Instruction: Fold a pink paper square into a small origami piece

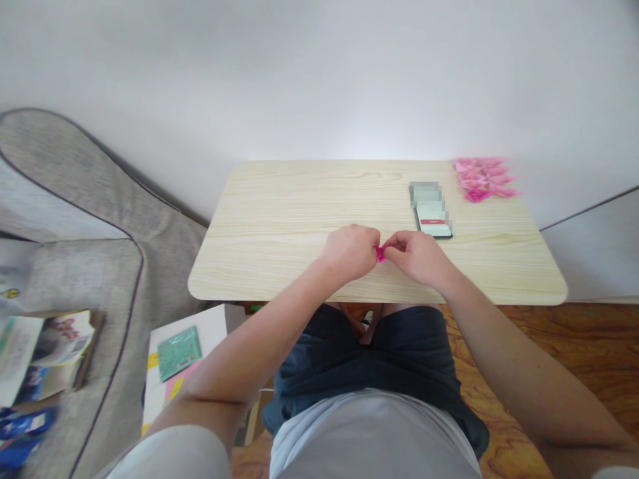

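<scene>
Between my two hands is a small bright pink piece (381, 254), crinkled like folded paper; its exact kind is too small to make out. My left hand (353, 251) is closed on its left side, the fingers curled in. From the right, my right hand (412, 253) pinches the same piece between thumb and forefinger. Both hands are over the front part of the pale wooden table (279, 219). At the table's back right corner lie several pink folded pieces (486, 176) in rows, with a darker pink one (478, 195) at the front.
A phone (432, 211) with a lit, partly blurred screen lies just behind my right hand. To the left stands a grey sofa (164, 266) with printed papers (54, 352). A white box (164, 326) holding a green packet (178, 352) sits below the table's left edge.
</scene>
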A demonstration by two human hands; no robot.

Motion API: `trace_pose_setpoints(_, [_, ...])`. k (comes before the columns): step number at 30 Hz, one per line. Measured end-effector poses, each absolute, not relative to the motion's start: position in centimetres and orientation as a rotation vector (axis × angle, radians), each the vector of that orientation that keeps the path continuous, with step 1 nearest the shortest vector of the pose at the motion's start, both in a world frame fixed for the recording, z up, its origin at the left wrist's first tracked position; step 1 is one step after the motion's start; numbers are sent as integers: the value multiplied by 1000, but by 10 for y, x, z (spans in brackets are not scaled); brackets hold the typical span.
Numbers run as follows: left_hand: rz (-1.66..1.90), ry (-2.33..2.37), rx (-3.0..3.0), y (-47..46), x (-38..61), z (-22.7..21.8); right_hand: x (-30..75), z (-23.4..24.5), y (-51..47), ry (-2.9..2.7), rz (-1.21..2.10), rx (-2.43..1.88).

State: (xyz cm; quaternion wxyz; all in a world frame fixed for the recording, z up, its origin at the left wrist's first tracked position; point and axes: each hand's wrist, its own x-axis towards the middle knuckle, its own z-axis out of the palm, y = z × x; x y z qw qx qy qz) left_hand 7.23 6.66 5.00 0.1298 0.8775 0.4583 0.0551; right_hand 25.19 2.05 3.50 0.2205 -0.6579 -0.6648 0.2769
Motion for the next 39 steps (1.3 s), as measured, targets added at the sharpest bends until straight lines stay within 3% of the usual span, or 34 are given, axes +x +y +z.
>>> trace_pose_setpoints(23, [512,1041,2258,75,47,24,239,38,27,-2182,451,-1950])
trace_pose_setpoints(28, [525,791,2383,71,32,25,242,34,22,-2125,498,-1909])
trace_pose_setpoints(39, [512,763,2522,72,29,15,246,35,35,-2124,781,-1866])
